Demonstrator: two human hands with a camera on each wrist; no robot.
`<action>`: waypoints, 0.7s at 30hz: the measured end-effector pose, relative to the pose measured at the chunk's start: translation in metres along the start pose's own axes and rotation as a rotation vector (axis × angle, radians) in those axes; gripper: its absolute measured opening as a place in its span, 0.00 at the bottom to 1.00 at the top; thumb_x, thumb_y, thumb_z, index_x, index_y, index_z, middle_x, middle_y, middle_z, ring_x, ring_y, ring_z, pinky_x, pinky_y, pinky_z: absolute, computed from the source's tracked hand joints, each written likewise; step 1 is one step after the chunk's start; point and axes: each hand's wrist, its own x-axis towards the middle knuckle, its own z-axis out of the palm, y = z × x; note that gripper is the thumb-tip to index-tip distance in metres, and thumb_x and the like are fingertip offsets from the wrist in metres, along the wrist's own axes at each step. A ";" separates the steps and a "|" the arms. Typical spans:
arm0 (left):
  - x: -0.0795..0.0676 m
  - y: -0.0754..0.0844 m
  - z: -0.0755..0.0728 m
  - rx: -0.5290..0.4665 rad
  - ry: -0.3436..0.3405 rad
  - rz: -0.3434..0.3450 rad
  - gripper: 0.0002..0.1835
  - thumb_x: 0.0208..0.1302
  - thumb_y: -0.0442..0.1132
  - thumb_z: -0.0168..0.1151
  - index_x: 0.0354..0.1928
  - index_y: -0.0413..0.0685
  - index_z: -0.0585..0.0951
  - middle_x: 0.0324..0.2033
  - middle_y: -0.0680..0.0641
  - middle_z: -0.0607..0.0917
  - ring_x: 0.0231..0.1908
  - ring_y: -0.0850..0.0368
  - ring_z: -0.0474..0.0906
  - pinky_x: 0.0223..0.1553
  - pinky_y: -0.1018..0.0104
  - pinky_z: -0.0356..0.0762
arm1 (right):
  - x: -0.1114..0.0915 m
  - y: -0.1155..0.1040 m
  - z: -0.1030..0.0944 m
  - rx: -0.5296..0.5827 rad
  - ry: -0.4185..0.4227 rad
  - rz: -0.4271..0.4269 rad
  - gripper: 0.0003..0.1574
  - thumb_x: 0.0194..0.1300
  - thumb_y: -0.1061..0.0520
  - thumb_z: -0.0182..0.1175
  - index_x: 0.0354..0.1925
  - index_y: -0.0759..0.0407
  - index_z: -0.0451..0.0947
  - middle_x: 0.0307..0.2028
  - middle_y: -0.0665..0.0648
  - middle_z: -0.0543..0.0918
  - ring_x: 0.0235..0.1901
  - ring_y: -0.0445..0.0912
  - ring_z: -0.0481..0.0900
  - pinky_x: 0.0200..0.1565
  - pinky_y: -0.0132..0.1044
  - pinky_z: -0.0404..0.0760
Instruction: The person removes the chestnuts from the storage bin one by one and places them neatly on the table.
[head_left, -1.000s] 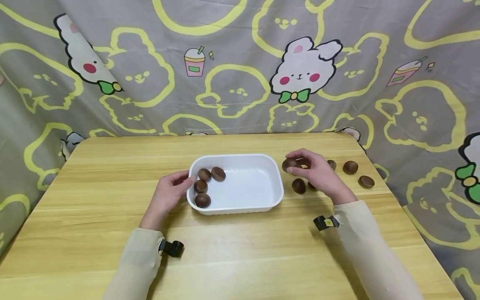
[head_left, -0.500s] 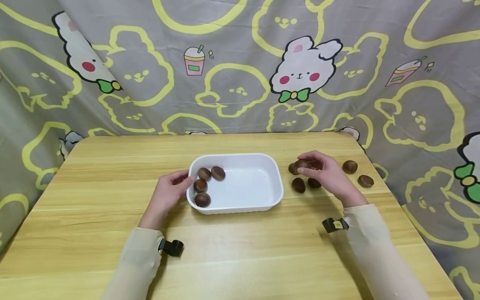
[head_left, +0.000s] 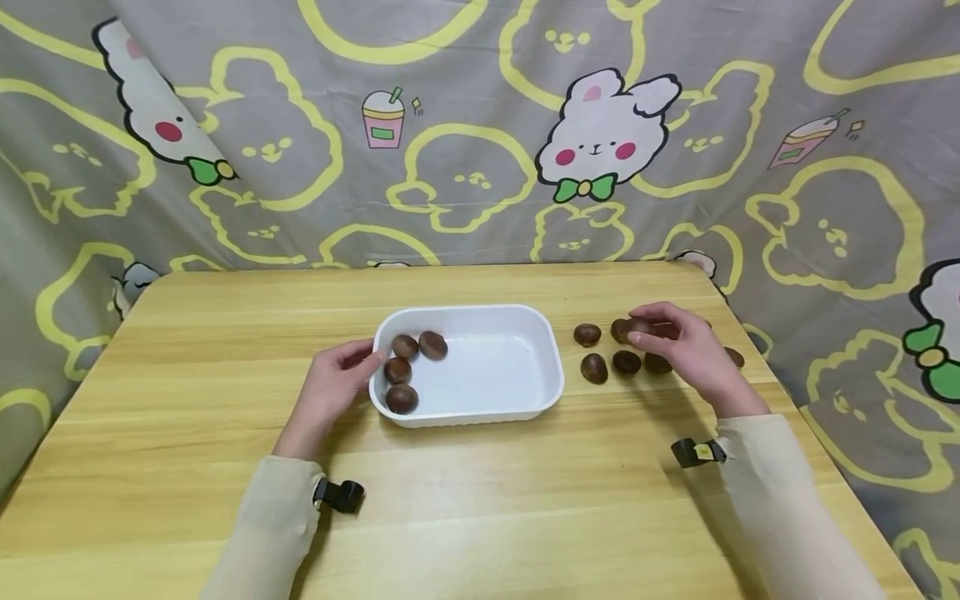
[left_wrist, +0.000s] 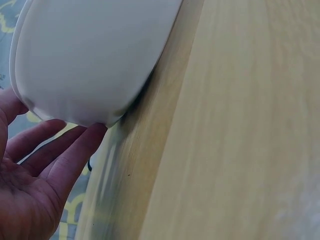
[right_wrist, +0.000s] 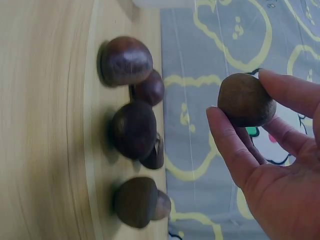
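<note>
White tray (head_left: 487,371) holds four chestnuts (head_left: 402,398), seen only in head view.

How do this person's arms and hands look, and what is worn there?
The left hand and right hand wear no gloves. The left sleeve and right sleeve are plain, pale beige. The left wrist camera and right wrist camera are small and black; the right one has a yellow marking.

Chestnuts (head_left: 402,398) in tray (head_left: 487,375), more chestnuts (head_left: 594,368) right
</note>
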 end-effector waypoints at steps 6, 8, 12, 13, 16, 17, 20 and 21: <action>0.000 -0.001 0.001 0.003 0.007 0.004 0.26 0.70 0.45 0.61 0.63 0.36 0.75 0.56 0.35 0.79 0.53 0.47 0.75 0.43 0.71 0.81 | -0.008 0.013 -0.014 -0.007 0.060 0.003 0.29 0.69 0.49 0.62 0.62 0.62 0.71 0.53 0.61 0.77 0.49 0.45 0.75 0.44 0.26 0.72; 0.000 -0.001 0.001 0.005 0.006 0.003 0.26 0.70 0.45 0.61 0.63 0.35 0.75 0.56 0.35 0.79 0.53 0.47 0.76 0.43 0.70 0.81 | -0.010 0.019 -0.019 -0.036 0.086 0.003 0.29 0.69 0.49 0.62 0.62 0.62 0.72 0.54 0.61 0.77 0.48 0.41 0.75 0.44 0.25 0.72; 0.001 -0.002 0.001 0.017 0.000 -0.001 0.26 0.70 0.45 0.61 0.63 0.36 0.75 0.56 0.35 0.79 0.54 0.47 0.76 0.44 0.69 0.82 | -0.016 0.029 -0.026 -0.115 0.117 0.026 0.30 0.70 0.49 0.61 0.63 0.64 0.72 0.54 0.63 0.77 0.51 0.43 0.74 0.44 0.27 0.71; 0.001 -0.002 0.001 0.015 0.000 -0.006 0.26 0.70 0.45 0.61 0.63 0.36 0.75 0.56 0.36 0.79 0.54 0.47 0.75 0.44 0.69 0.82 | -0.018 0.030 -0.028 -0.129 0.119 0.035 0.30 0.70 0.49 0.61 0.63 0.65 0.72 0.54 0.63 0.76 0.52 0.46 0.74 0.44 0.28 0.72; 0.002 -0.003 0.000 0.017 0.002 -0.016 0.27 0.70 0.47 0.61 0.64 0.37 0.75 0.58 0.37 0.78 0.55 0.47 0.75 0.44 0.69 0.82 | -0.023 0.033 -0.032 -0.160 0.108 0.059 0.30 0.72 0.49 0.59 0.64 0.64 0.71 0.57 0.64 0.74 0.55 0.58 0.73 0.44 0.33 0.73; 0.002 -0.004 0.000 0.018 0.004 -0.020 0.27 0.70 0.47 0.61 0.64 0.38 0.75 0.58 0.37 0.78 0.55 0.47 0.75 0.44 0.69 0.82 | -0.024 0.034 -0.033 -0.163 0.102 0.067 0.30 0.72 0.49 0.59 0.64 0.64 0.71 0.58 0.65 0.73 0.55 0.61 0.72 0.42 0.33 0.74; 0.002 -0.004 0.000 0.024 0.005 -0.023 0.27 0.70 0.48 0.61 0.64 0.39 0.75 0.59 0.38 0.77 0.55 0.47 0.74 0.45 0.69 0.82 | -0.027 0.038 -0.036 -0.186 0.089 0.088 0.30 0.73 0.49 0.57 0.65 0.65 0.70 0.60 0.68 0.71 0.55 0.64 0.71 0.39 0.33 0.74; 0.002 -0.004 0.000 0.026 0.005 -0.024 0.27 0.70 0.48 0.61 0.64 0.39 0.75 0.59 0.38 0.77 0.55 0.47 0.74 0.45 0.69 0.81 | -0.028 0.039 -0.037 -0.197 0.086 0.093 0.30 0.73 0.49 0.56 0.65 0.65 0.70 0.61 0.69 0.71 0.54 0.64 0.71 0.38 0.32 0.74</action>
